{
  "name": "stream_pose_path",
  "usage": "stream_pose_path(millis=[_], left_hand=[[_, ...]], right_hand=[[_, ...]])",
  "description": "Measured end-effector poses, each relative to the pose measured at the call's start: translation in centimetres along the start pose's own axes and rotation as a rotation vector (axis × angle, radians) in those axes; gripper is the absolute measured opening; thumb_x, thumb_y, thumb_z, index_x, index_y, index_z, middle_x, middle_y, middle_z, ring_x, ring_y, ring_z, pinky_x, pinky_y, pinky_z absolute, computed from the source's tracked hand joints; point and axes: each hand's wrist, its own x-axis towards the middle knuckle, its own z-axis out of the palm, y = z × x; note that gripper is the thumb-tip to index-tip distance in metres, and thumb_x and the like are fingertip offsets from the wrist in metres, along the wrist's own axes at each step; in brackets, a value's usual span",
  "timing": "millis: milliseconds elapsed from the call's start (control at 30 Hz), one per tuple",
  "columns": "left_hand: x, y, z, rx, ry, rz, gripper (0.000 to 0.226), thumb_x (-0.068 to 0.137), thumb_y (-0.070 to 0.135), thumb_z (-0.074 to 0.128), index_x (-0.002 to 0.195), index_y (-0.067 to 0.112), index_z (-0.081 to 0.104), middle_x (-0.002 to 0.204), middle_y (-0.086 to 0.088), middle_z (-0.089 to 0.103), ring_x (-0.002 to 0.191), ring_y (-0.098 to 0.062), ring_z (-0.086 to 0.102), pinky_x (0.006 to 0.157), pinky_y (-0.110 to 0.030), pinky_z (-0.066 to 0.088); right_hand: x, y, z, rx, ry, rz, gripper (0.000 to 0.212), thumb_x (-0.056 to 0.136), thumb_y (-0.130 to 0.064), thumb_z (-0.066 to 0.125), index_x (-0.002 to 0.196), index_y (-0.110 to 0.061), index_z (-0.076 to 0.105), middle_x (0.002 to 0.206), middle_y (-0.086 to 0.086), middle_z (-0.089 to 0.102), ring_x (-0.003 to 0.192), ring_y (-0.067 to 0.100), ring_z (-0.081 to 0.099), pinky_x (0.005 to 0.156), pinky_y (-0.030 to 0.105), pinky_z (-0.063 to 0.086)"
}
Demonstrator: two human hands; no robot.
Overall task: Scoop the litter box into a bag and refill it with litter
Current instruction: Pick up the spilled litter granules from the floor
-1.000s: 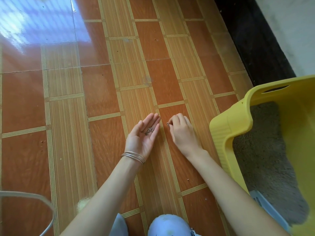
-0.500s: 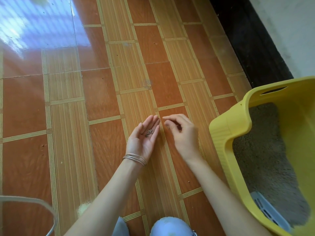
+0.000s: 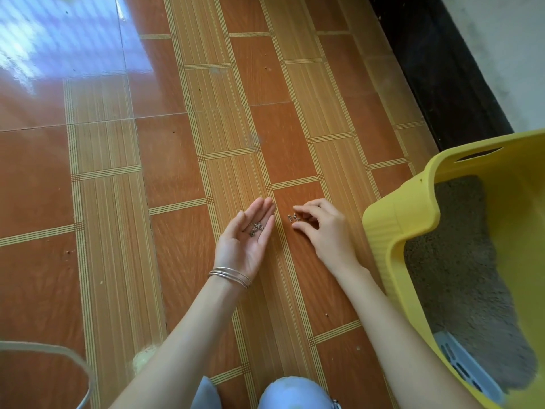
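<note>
Since a moment ago, the right hand (image 3: 324,228) has uncurled and now reaches its fingertips at a few spilled litter grains (image 3: 293,217) on the floor (image 3: 177,160), pinching nothing yet, near the yellow litter box (image 3: 404,219). Flat and palm-up, the left hand (image 3: 247,237) carries more collected grains (image 3: 256,228). They look tiny, light and rolly, so pinch them gently between fingertips.

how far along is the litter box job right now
Litter box already holds grey litter, with a scoop lying in it; no bag is in view. In hand: left hand cups spilled pellets while right hand reaches for pellets on the floor. Left: clearing those last strays.
</note>
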Motion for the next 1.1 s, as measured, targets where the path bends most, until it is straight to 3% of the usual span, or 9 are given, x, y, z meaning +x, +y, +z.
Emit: stream_pose_path(millis=[167, 367, 500, 633, 733, 800, 933, 1033, 1100], left_hand=[[0.0, 0.0, -0.1, 0.02, -0.009, -0.004, 0.035, 0.1, 0.015, 0.032, 0.11, -0.004, 0.059, 0.111, -0.019, 0.067, 0.107, -0.025, 0.063, 0.099, -0.036, 0.044], [0.0, -0.1, -0.1, 0.038, -0.009, -0.002, 0.035, 0.1, 0.015, 0.032, 0.111, -0.004, 0.059, 0.114, -0.019, 0.066, 0.109, -0.025, 0.062, 0.101, -0.037, 0.043], [-0.1, 0.0, -0.2, 0.036, -0.016, -0.005, 0.035, 0.1, 0.015, 0.032, 0.112, -0.005, 0.059, 0.115, -0.02, 0.065, 0.11, -0.026, 0.062, 0.101, -0.037, 0.043], [-0.2, -0.1, -0.2, 0.027, -0.012, -0.006, 0.035, 0.1, 0.014, 0.032, 0.11, -0.005, 0.059, 0.113, -0.02, 0.066, 0.11, -0.026, 0.061, 0.101, -0.037, 0.043], [-0.2, -0.1, -0.2, 0.029, -0.011, -0.004, 0.035, 0.099, 0.014, 0.033, 0.11, -0.005, 0.06, 0.111, -0.019, 0.067, 0.11, -0.026, 0.061, 0.1, -0.037, 0.044], [-0.2, -0.1, -0.2, 0.023, -0.006, 0.002, 0.035, 0.1, 0.014, 0.032, 0.109, -0.005, 0.06, 0.11, -0.019, 0.067, 0.11, -0.026, 0.061, 0.099, -0.037, 0.044], [-0.2, -0.2, 0.0, 0.016, -0.01, -0.007, 0.035, 0.099, 0.014, 0.032, 0.108, -0.005, 0.06, 0.11, -0.02, 0.066, 0.11, -0.026, 0.06, 0.098, -0.036, 0.046], [-0.1, 0.0, -0.1, -0.006, -0.007, -0.006, 0.036, 0.099, 0.014, 0.033, 0.106, -0.004, 0.063, 0.111, -0.02, 0.066, 0.107, -0.026, 0.062, 0.095, -0.035, 0.048], [-0.1, 0.0, 0.0, -0.017, -0.001, -0.006, 0.035, 0.099, 0.014, 0.033, 0.108, -0.005, 0.061, 0.111, -0.019, 0.066, 0.105, -0.026, 0.063, 0.093, -0.034, 0.048]], right_hand=[[0.1, 0.3, 0.5, -0.01, 0.076, -0.038, 0.013, 0.074, -0.012, 0.075, 0.087, -0.011, 0.074, 0.083, 0.001, 0.065, 0.072, 0.008, 0.057, 0.07, 0.021, 0.047], [-0.3, 0.4, 1.2, -0.245, 0.158, -0.153, 0.005, 0.079, -0.014, 0.069, 0.081, -0.01, 0.07, 0.079, 0.001, 0.065, 0.073, 0.016, 0.061, 0.068, 0.021, 0.044], [-0.8, 0.0, 1.9, -0.379, 0.153, -0.192, 0.015, 0.088, -0.018, 0.052, 0.083, -0.009, 0.063, 0.082, 0.002, 0.062, 0.075, 0.019, 0.057, 0.069, 0.025, 0.044], [-0.9, -0.5, 1.9, -0.413, 0.126, -0.131, 0.003, 0.084, -0.009, 0.062, 0.086, -0.007, 0.061, 0.083, 0.006, 0.061, 0.074, 0.022, 0.057, 0.066, 0.032, 0.048], [-0.7, -1.0, 2.0, -0.44, 0.078, -0.111, 0.008, 0.081, -0.004, 0.065, 0.086, -0.005, 0.059, 0.082, 0.009, 0.06, 0.072, 0.025, 0.057, 0.064, 0.036, 0.051], [-0.5, -1.3, 1.8, -0.394, 0.065, -0.109, 0.007, 0.081, -0.002, 0.065, 0.086, -0.004, 0.06, 0.083, 0.01, 0.06, 0.072, 0.026, 0.058, 0.066, 0.034, 0.05], [-0.6, -2.9, 0.9, -0.003, 0.092, 0.016, 0.004, 0.089, -0.009, 0.057, 0.089, -0.009, 0.061, 0.089, 0.0, 0.059, 0.08, 0.009, 0.054, 0.074, 0.022, 0.046], [-0.9, -5.3, 1.0, 0.158, 0.036, -0.033, 0.004, 0.086, -0.007, 0.061, 0.087, -0.009, 0.065, 0.086, -0.001, 0.062, 0.079, 0.001, 0.053, 0.073, 0.006, 0.038], [-1.1, -5.9, 1.1, 0.189, 0.011, -0.053, 0.006, 0.085, -0.007, 0.063, 0.089, -0.008, 0.067, 0.088, 0.0, 0.065, 0.082, 0.0, 0.054, 0.074, 0.004, 0.037]])
